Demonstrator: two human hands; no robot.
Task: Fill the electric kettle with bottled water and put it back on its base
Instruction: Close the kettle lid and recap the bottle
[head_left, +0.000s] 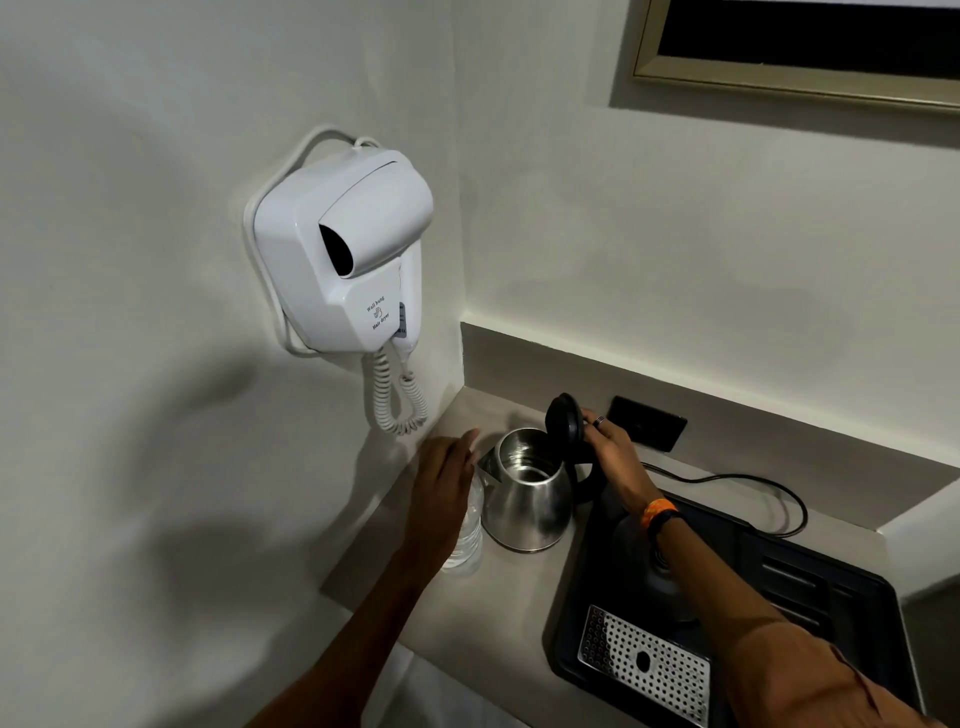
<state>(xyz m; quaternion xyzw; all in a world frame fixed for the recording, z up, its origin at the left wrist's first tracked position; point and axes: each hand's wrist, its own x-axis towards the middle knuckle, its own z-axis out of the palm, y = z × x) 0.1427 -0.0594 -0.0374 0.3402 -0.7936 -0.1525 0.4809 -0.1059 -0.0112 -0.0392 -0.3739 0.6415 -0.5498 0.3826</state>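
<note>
Standing on the beige counter (519, 582) is the steel electric kettle (527, 499), off its base, with the black lid (563, 423) tipped up and back so the shiny inside shows. The right hand (610, 449) rests behind that lid, its fingers curled against the lid's back edge near the handle; a ring sits on 1 finger and an orange wristband (658, 512) circles the wrist. The left hand (441, 486) hovers with fingers loosely spread and gripping nothing, just above the clear water bottle (467, 540), which stands upright right beside the kettle on its left. To the right lies a black tray (831, 597) holding the round kettle base (660, 577), partly hidden by the right forearm, and a perforated metal drip plate (644, 665). A black cord (753, 480) loops across the counter behind the tray. On the left wall hangs a white hair dryer (343, 249) with a coiled cable.
</note>
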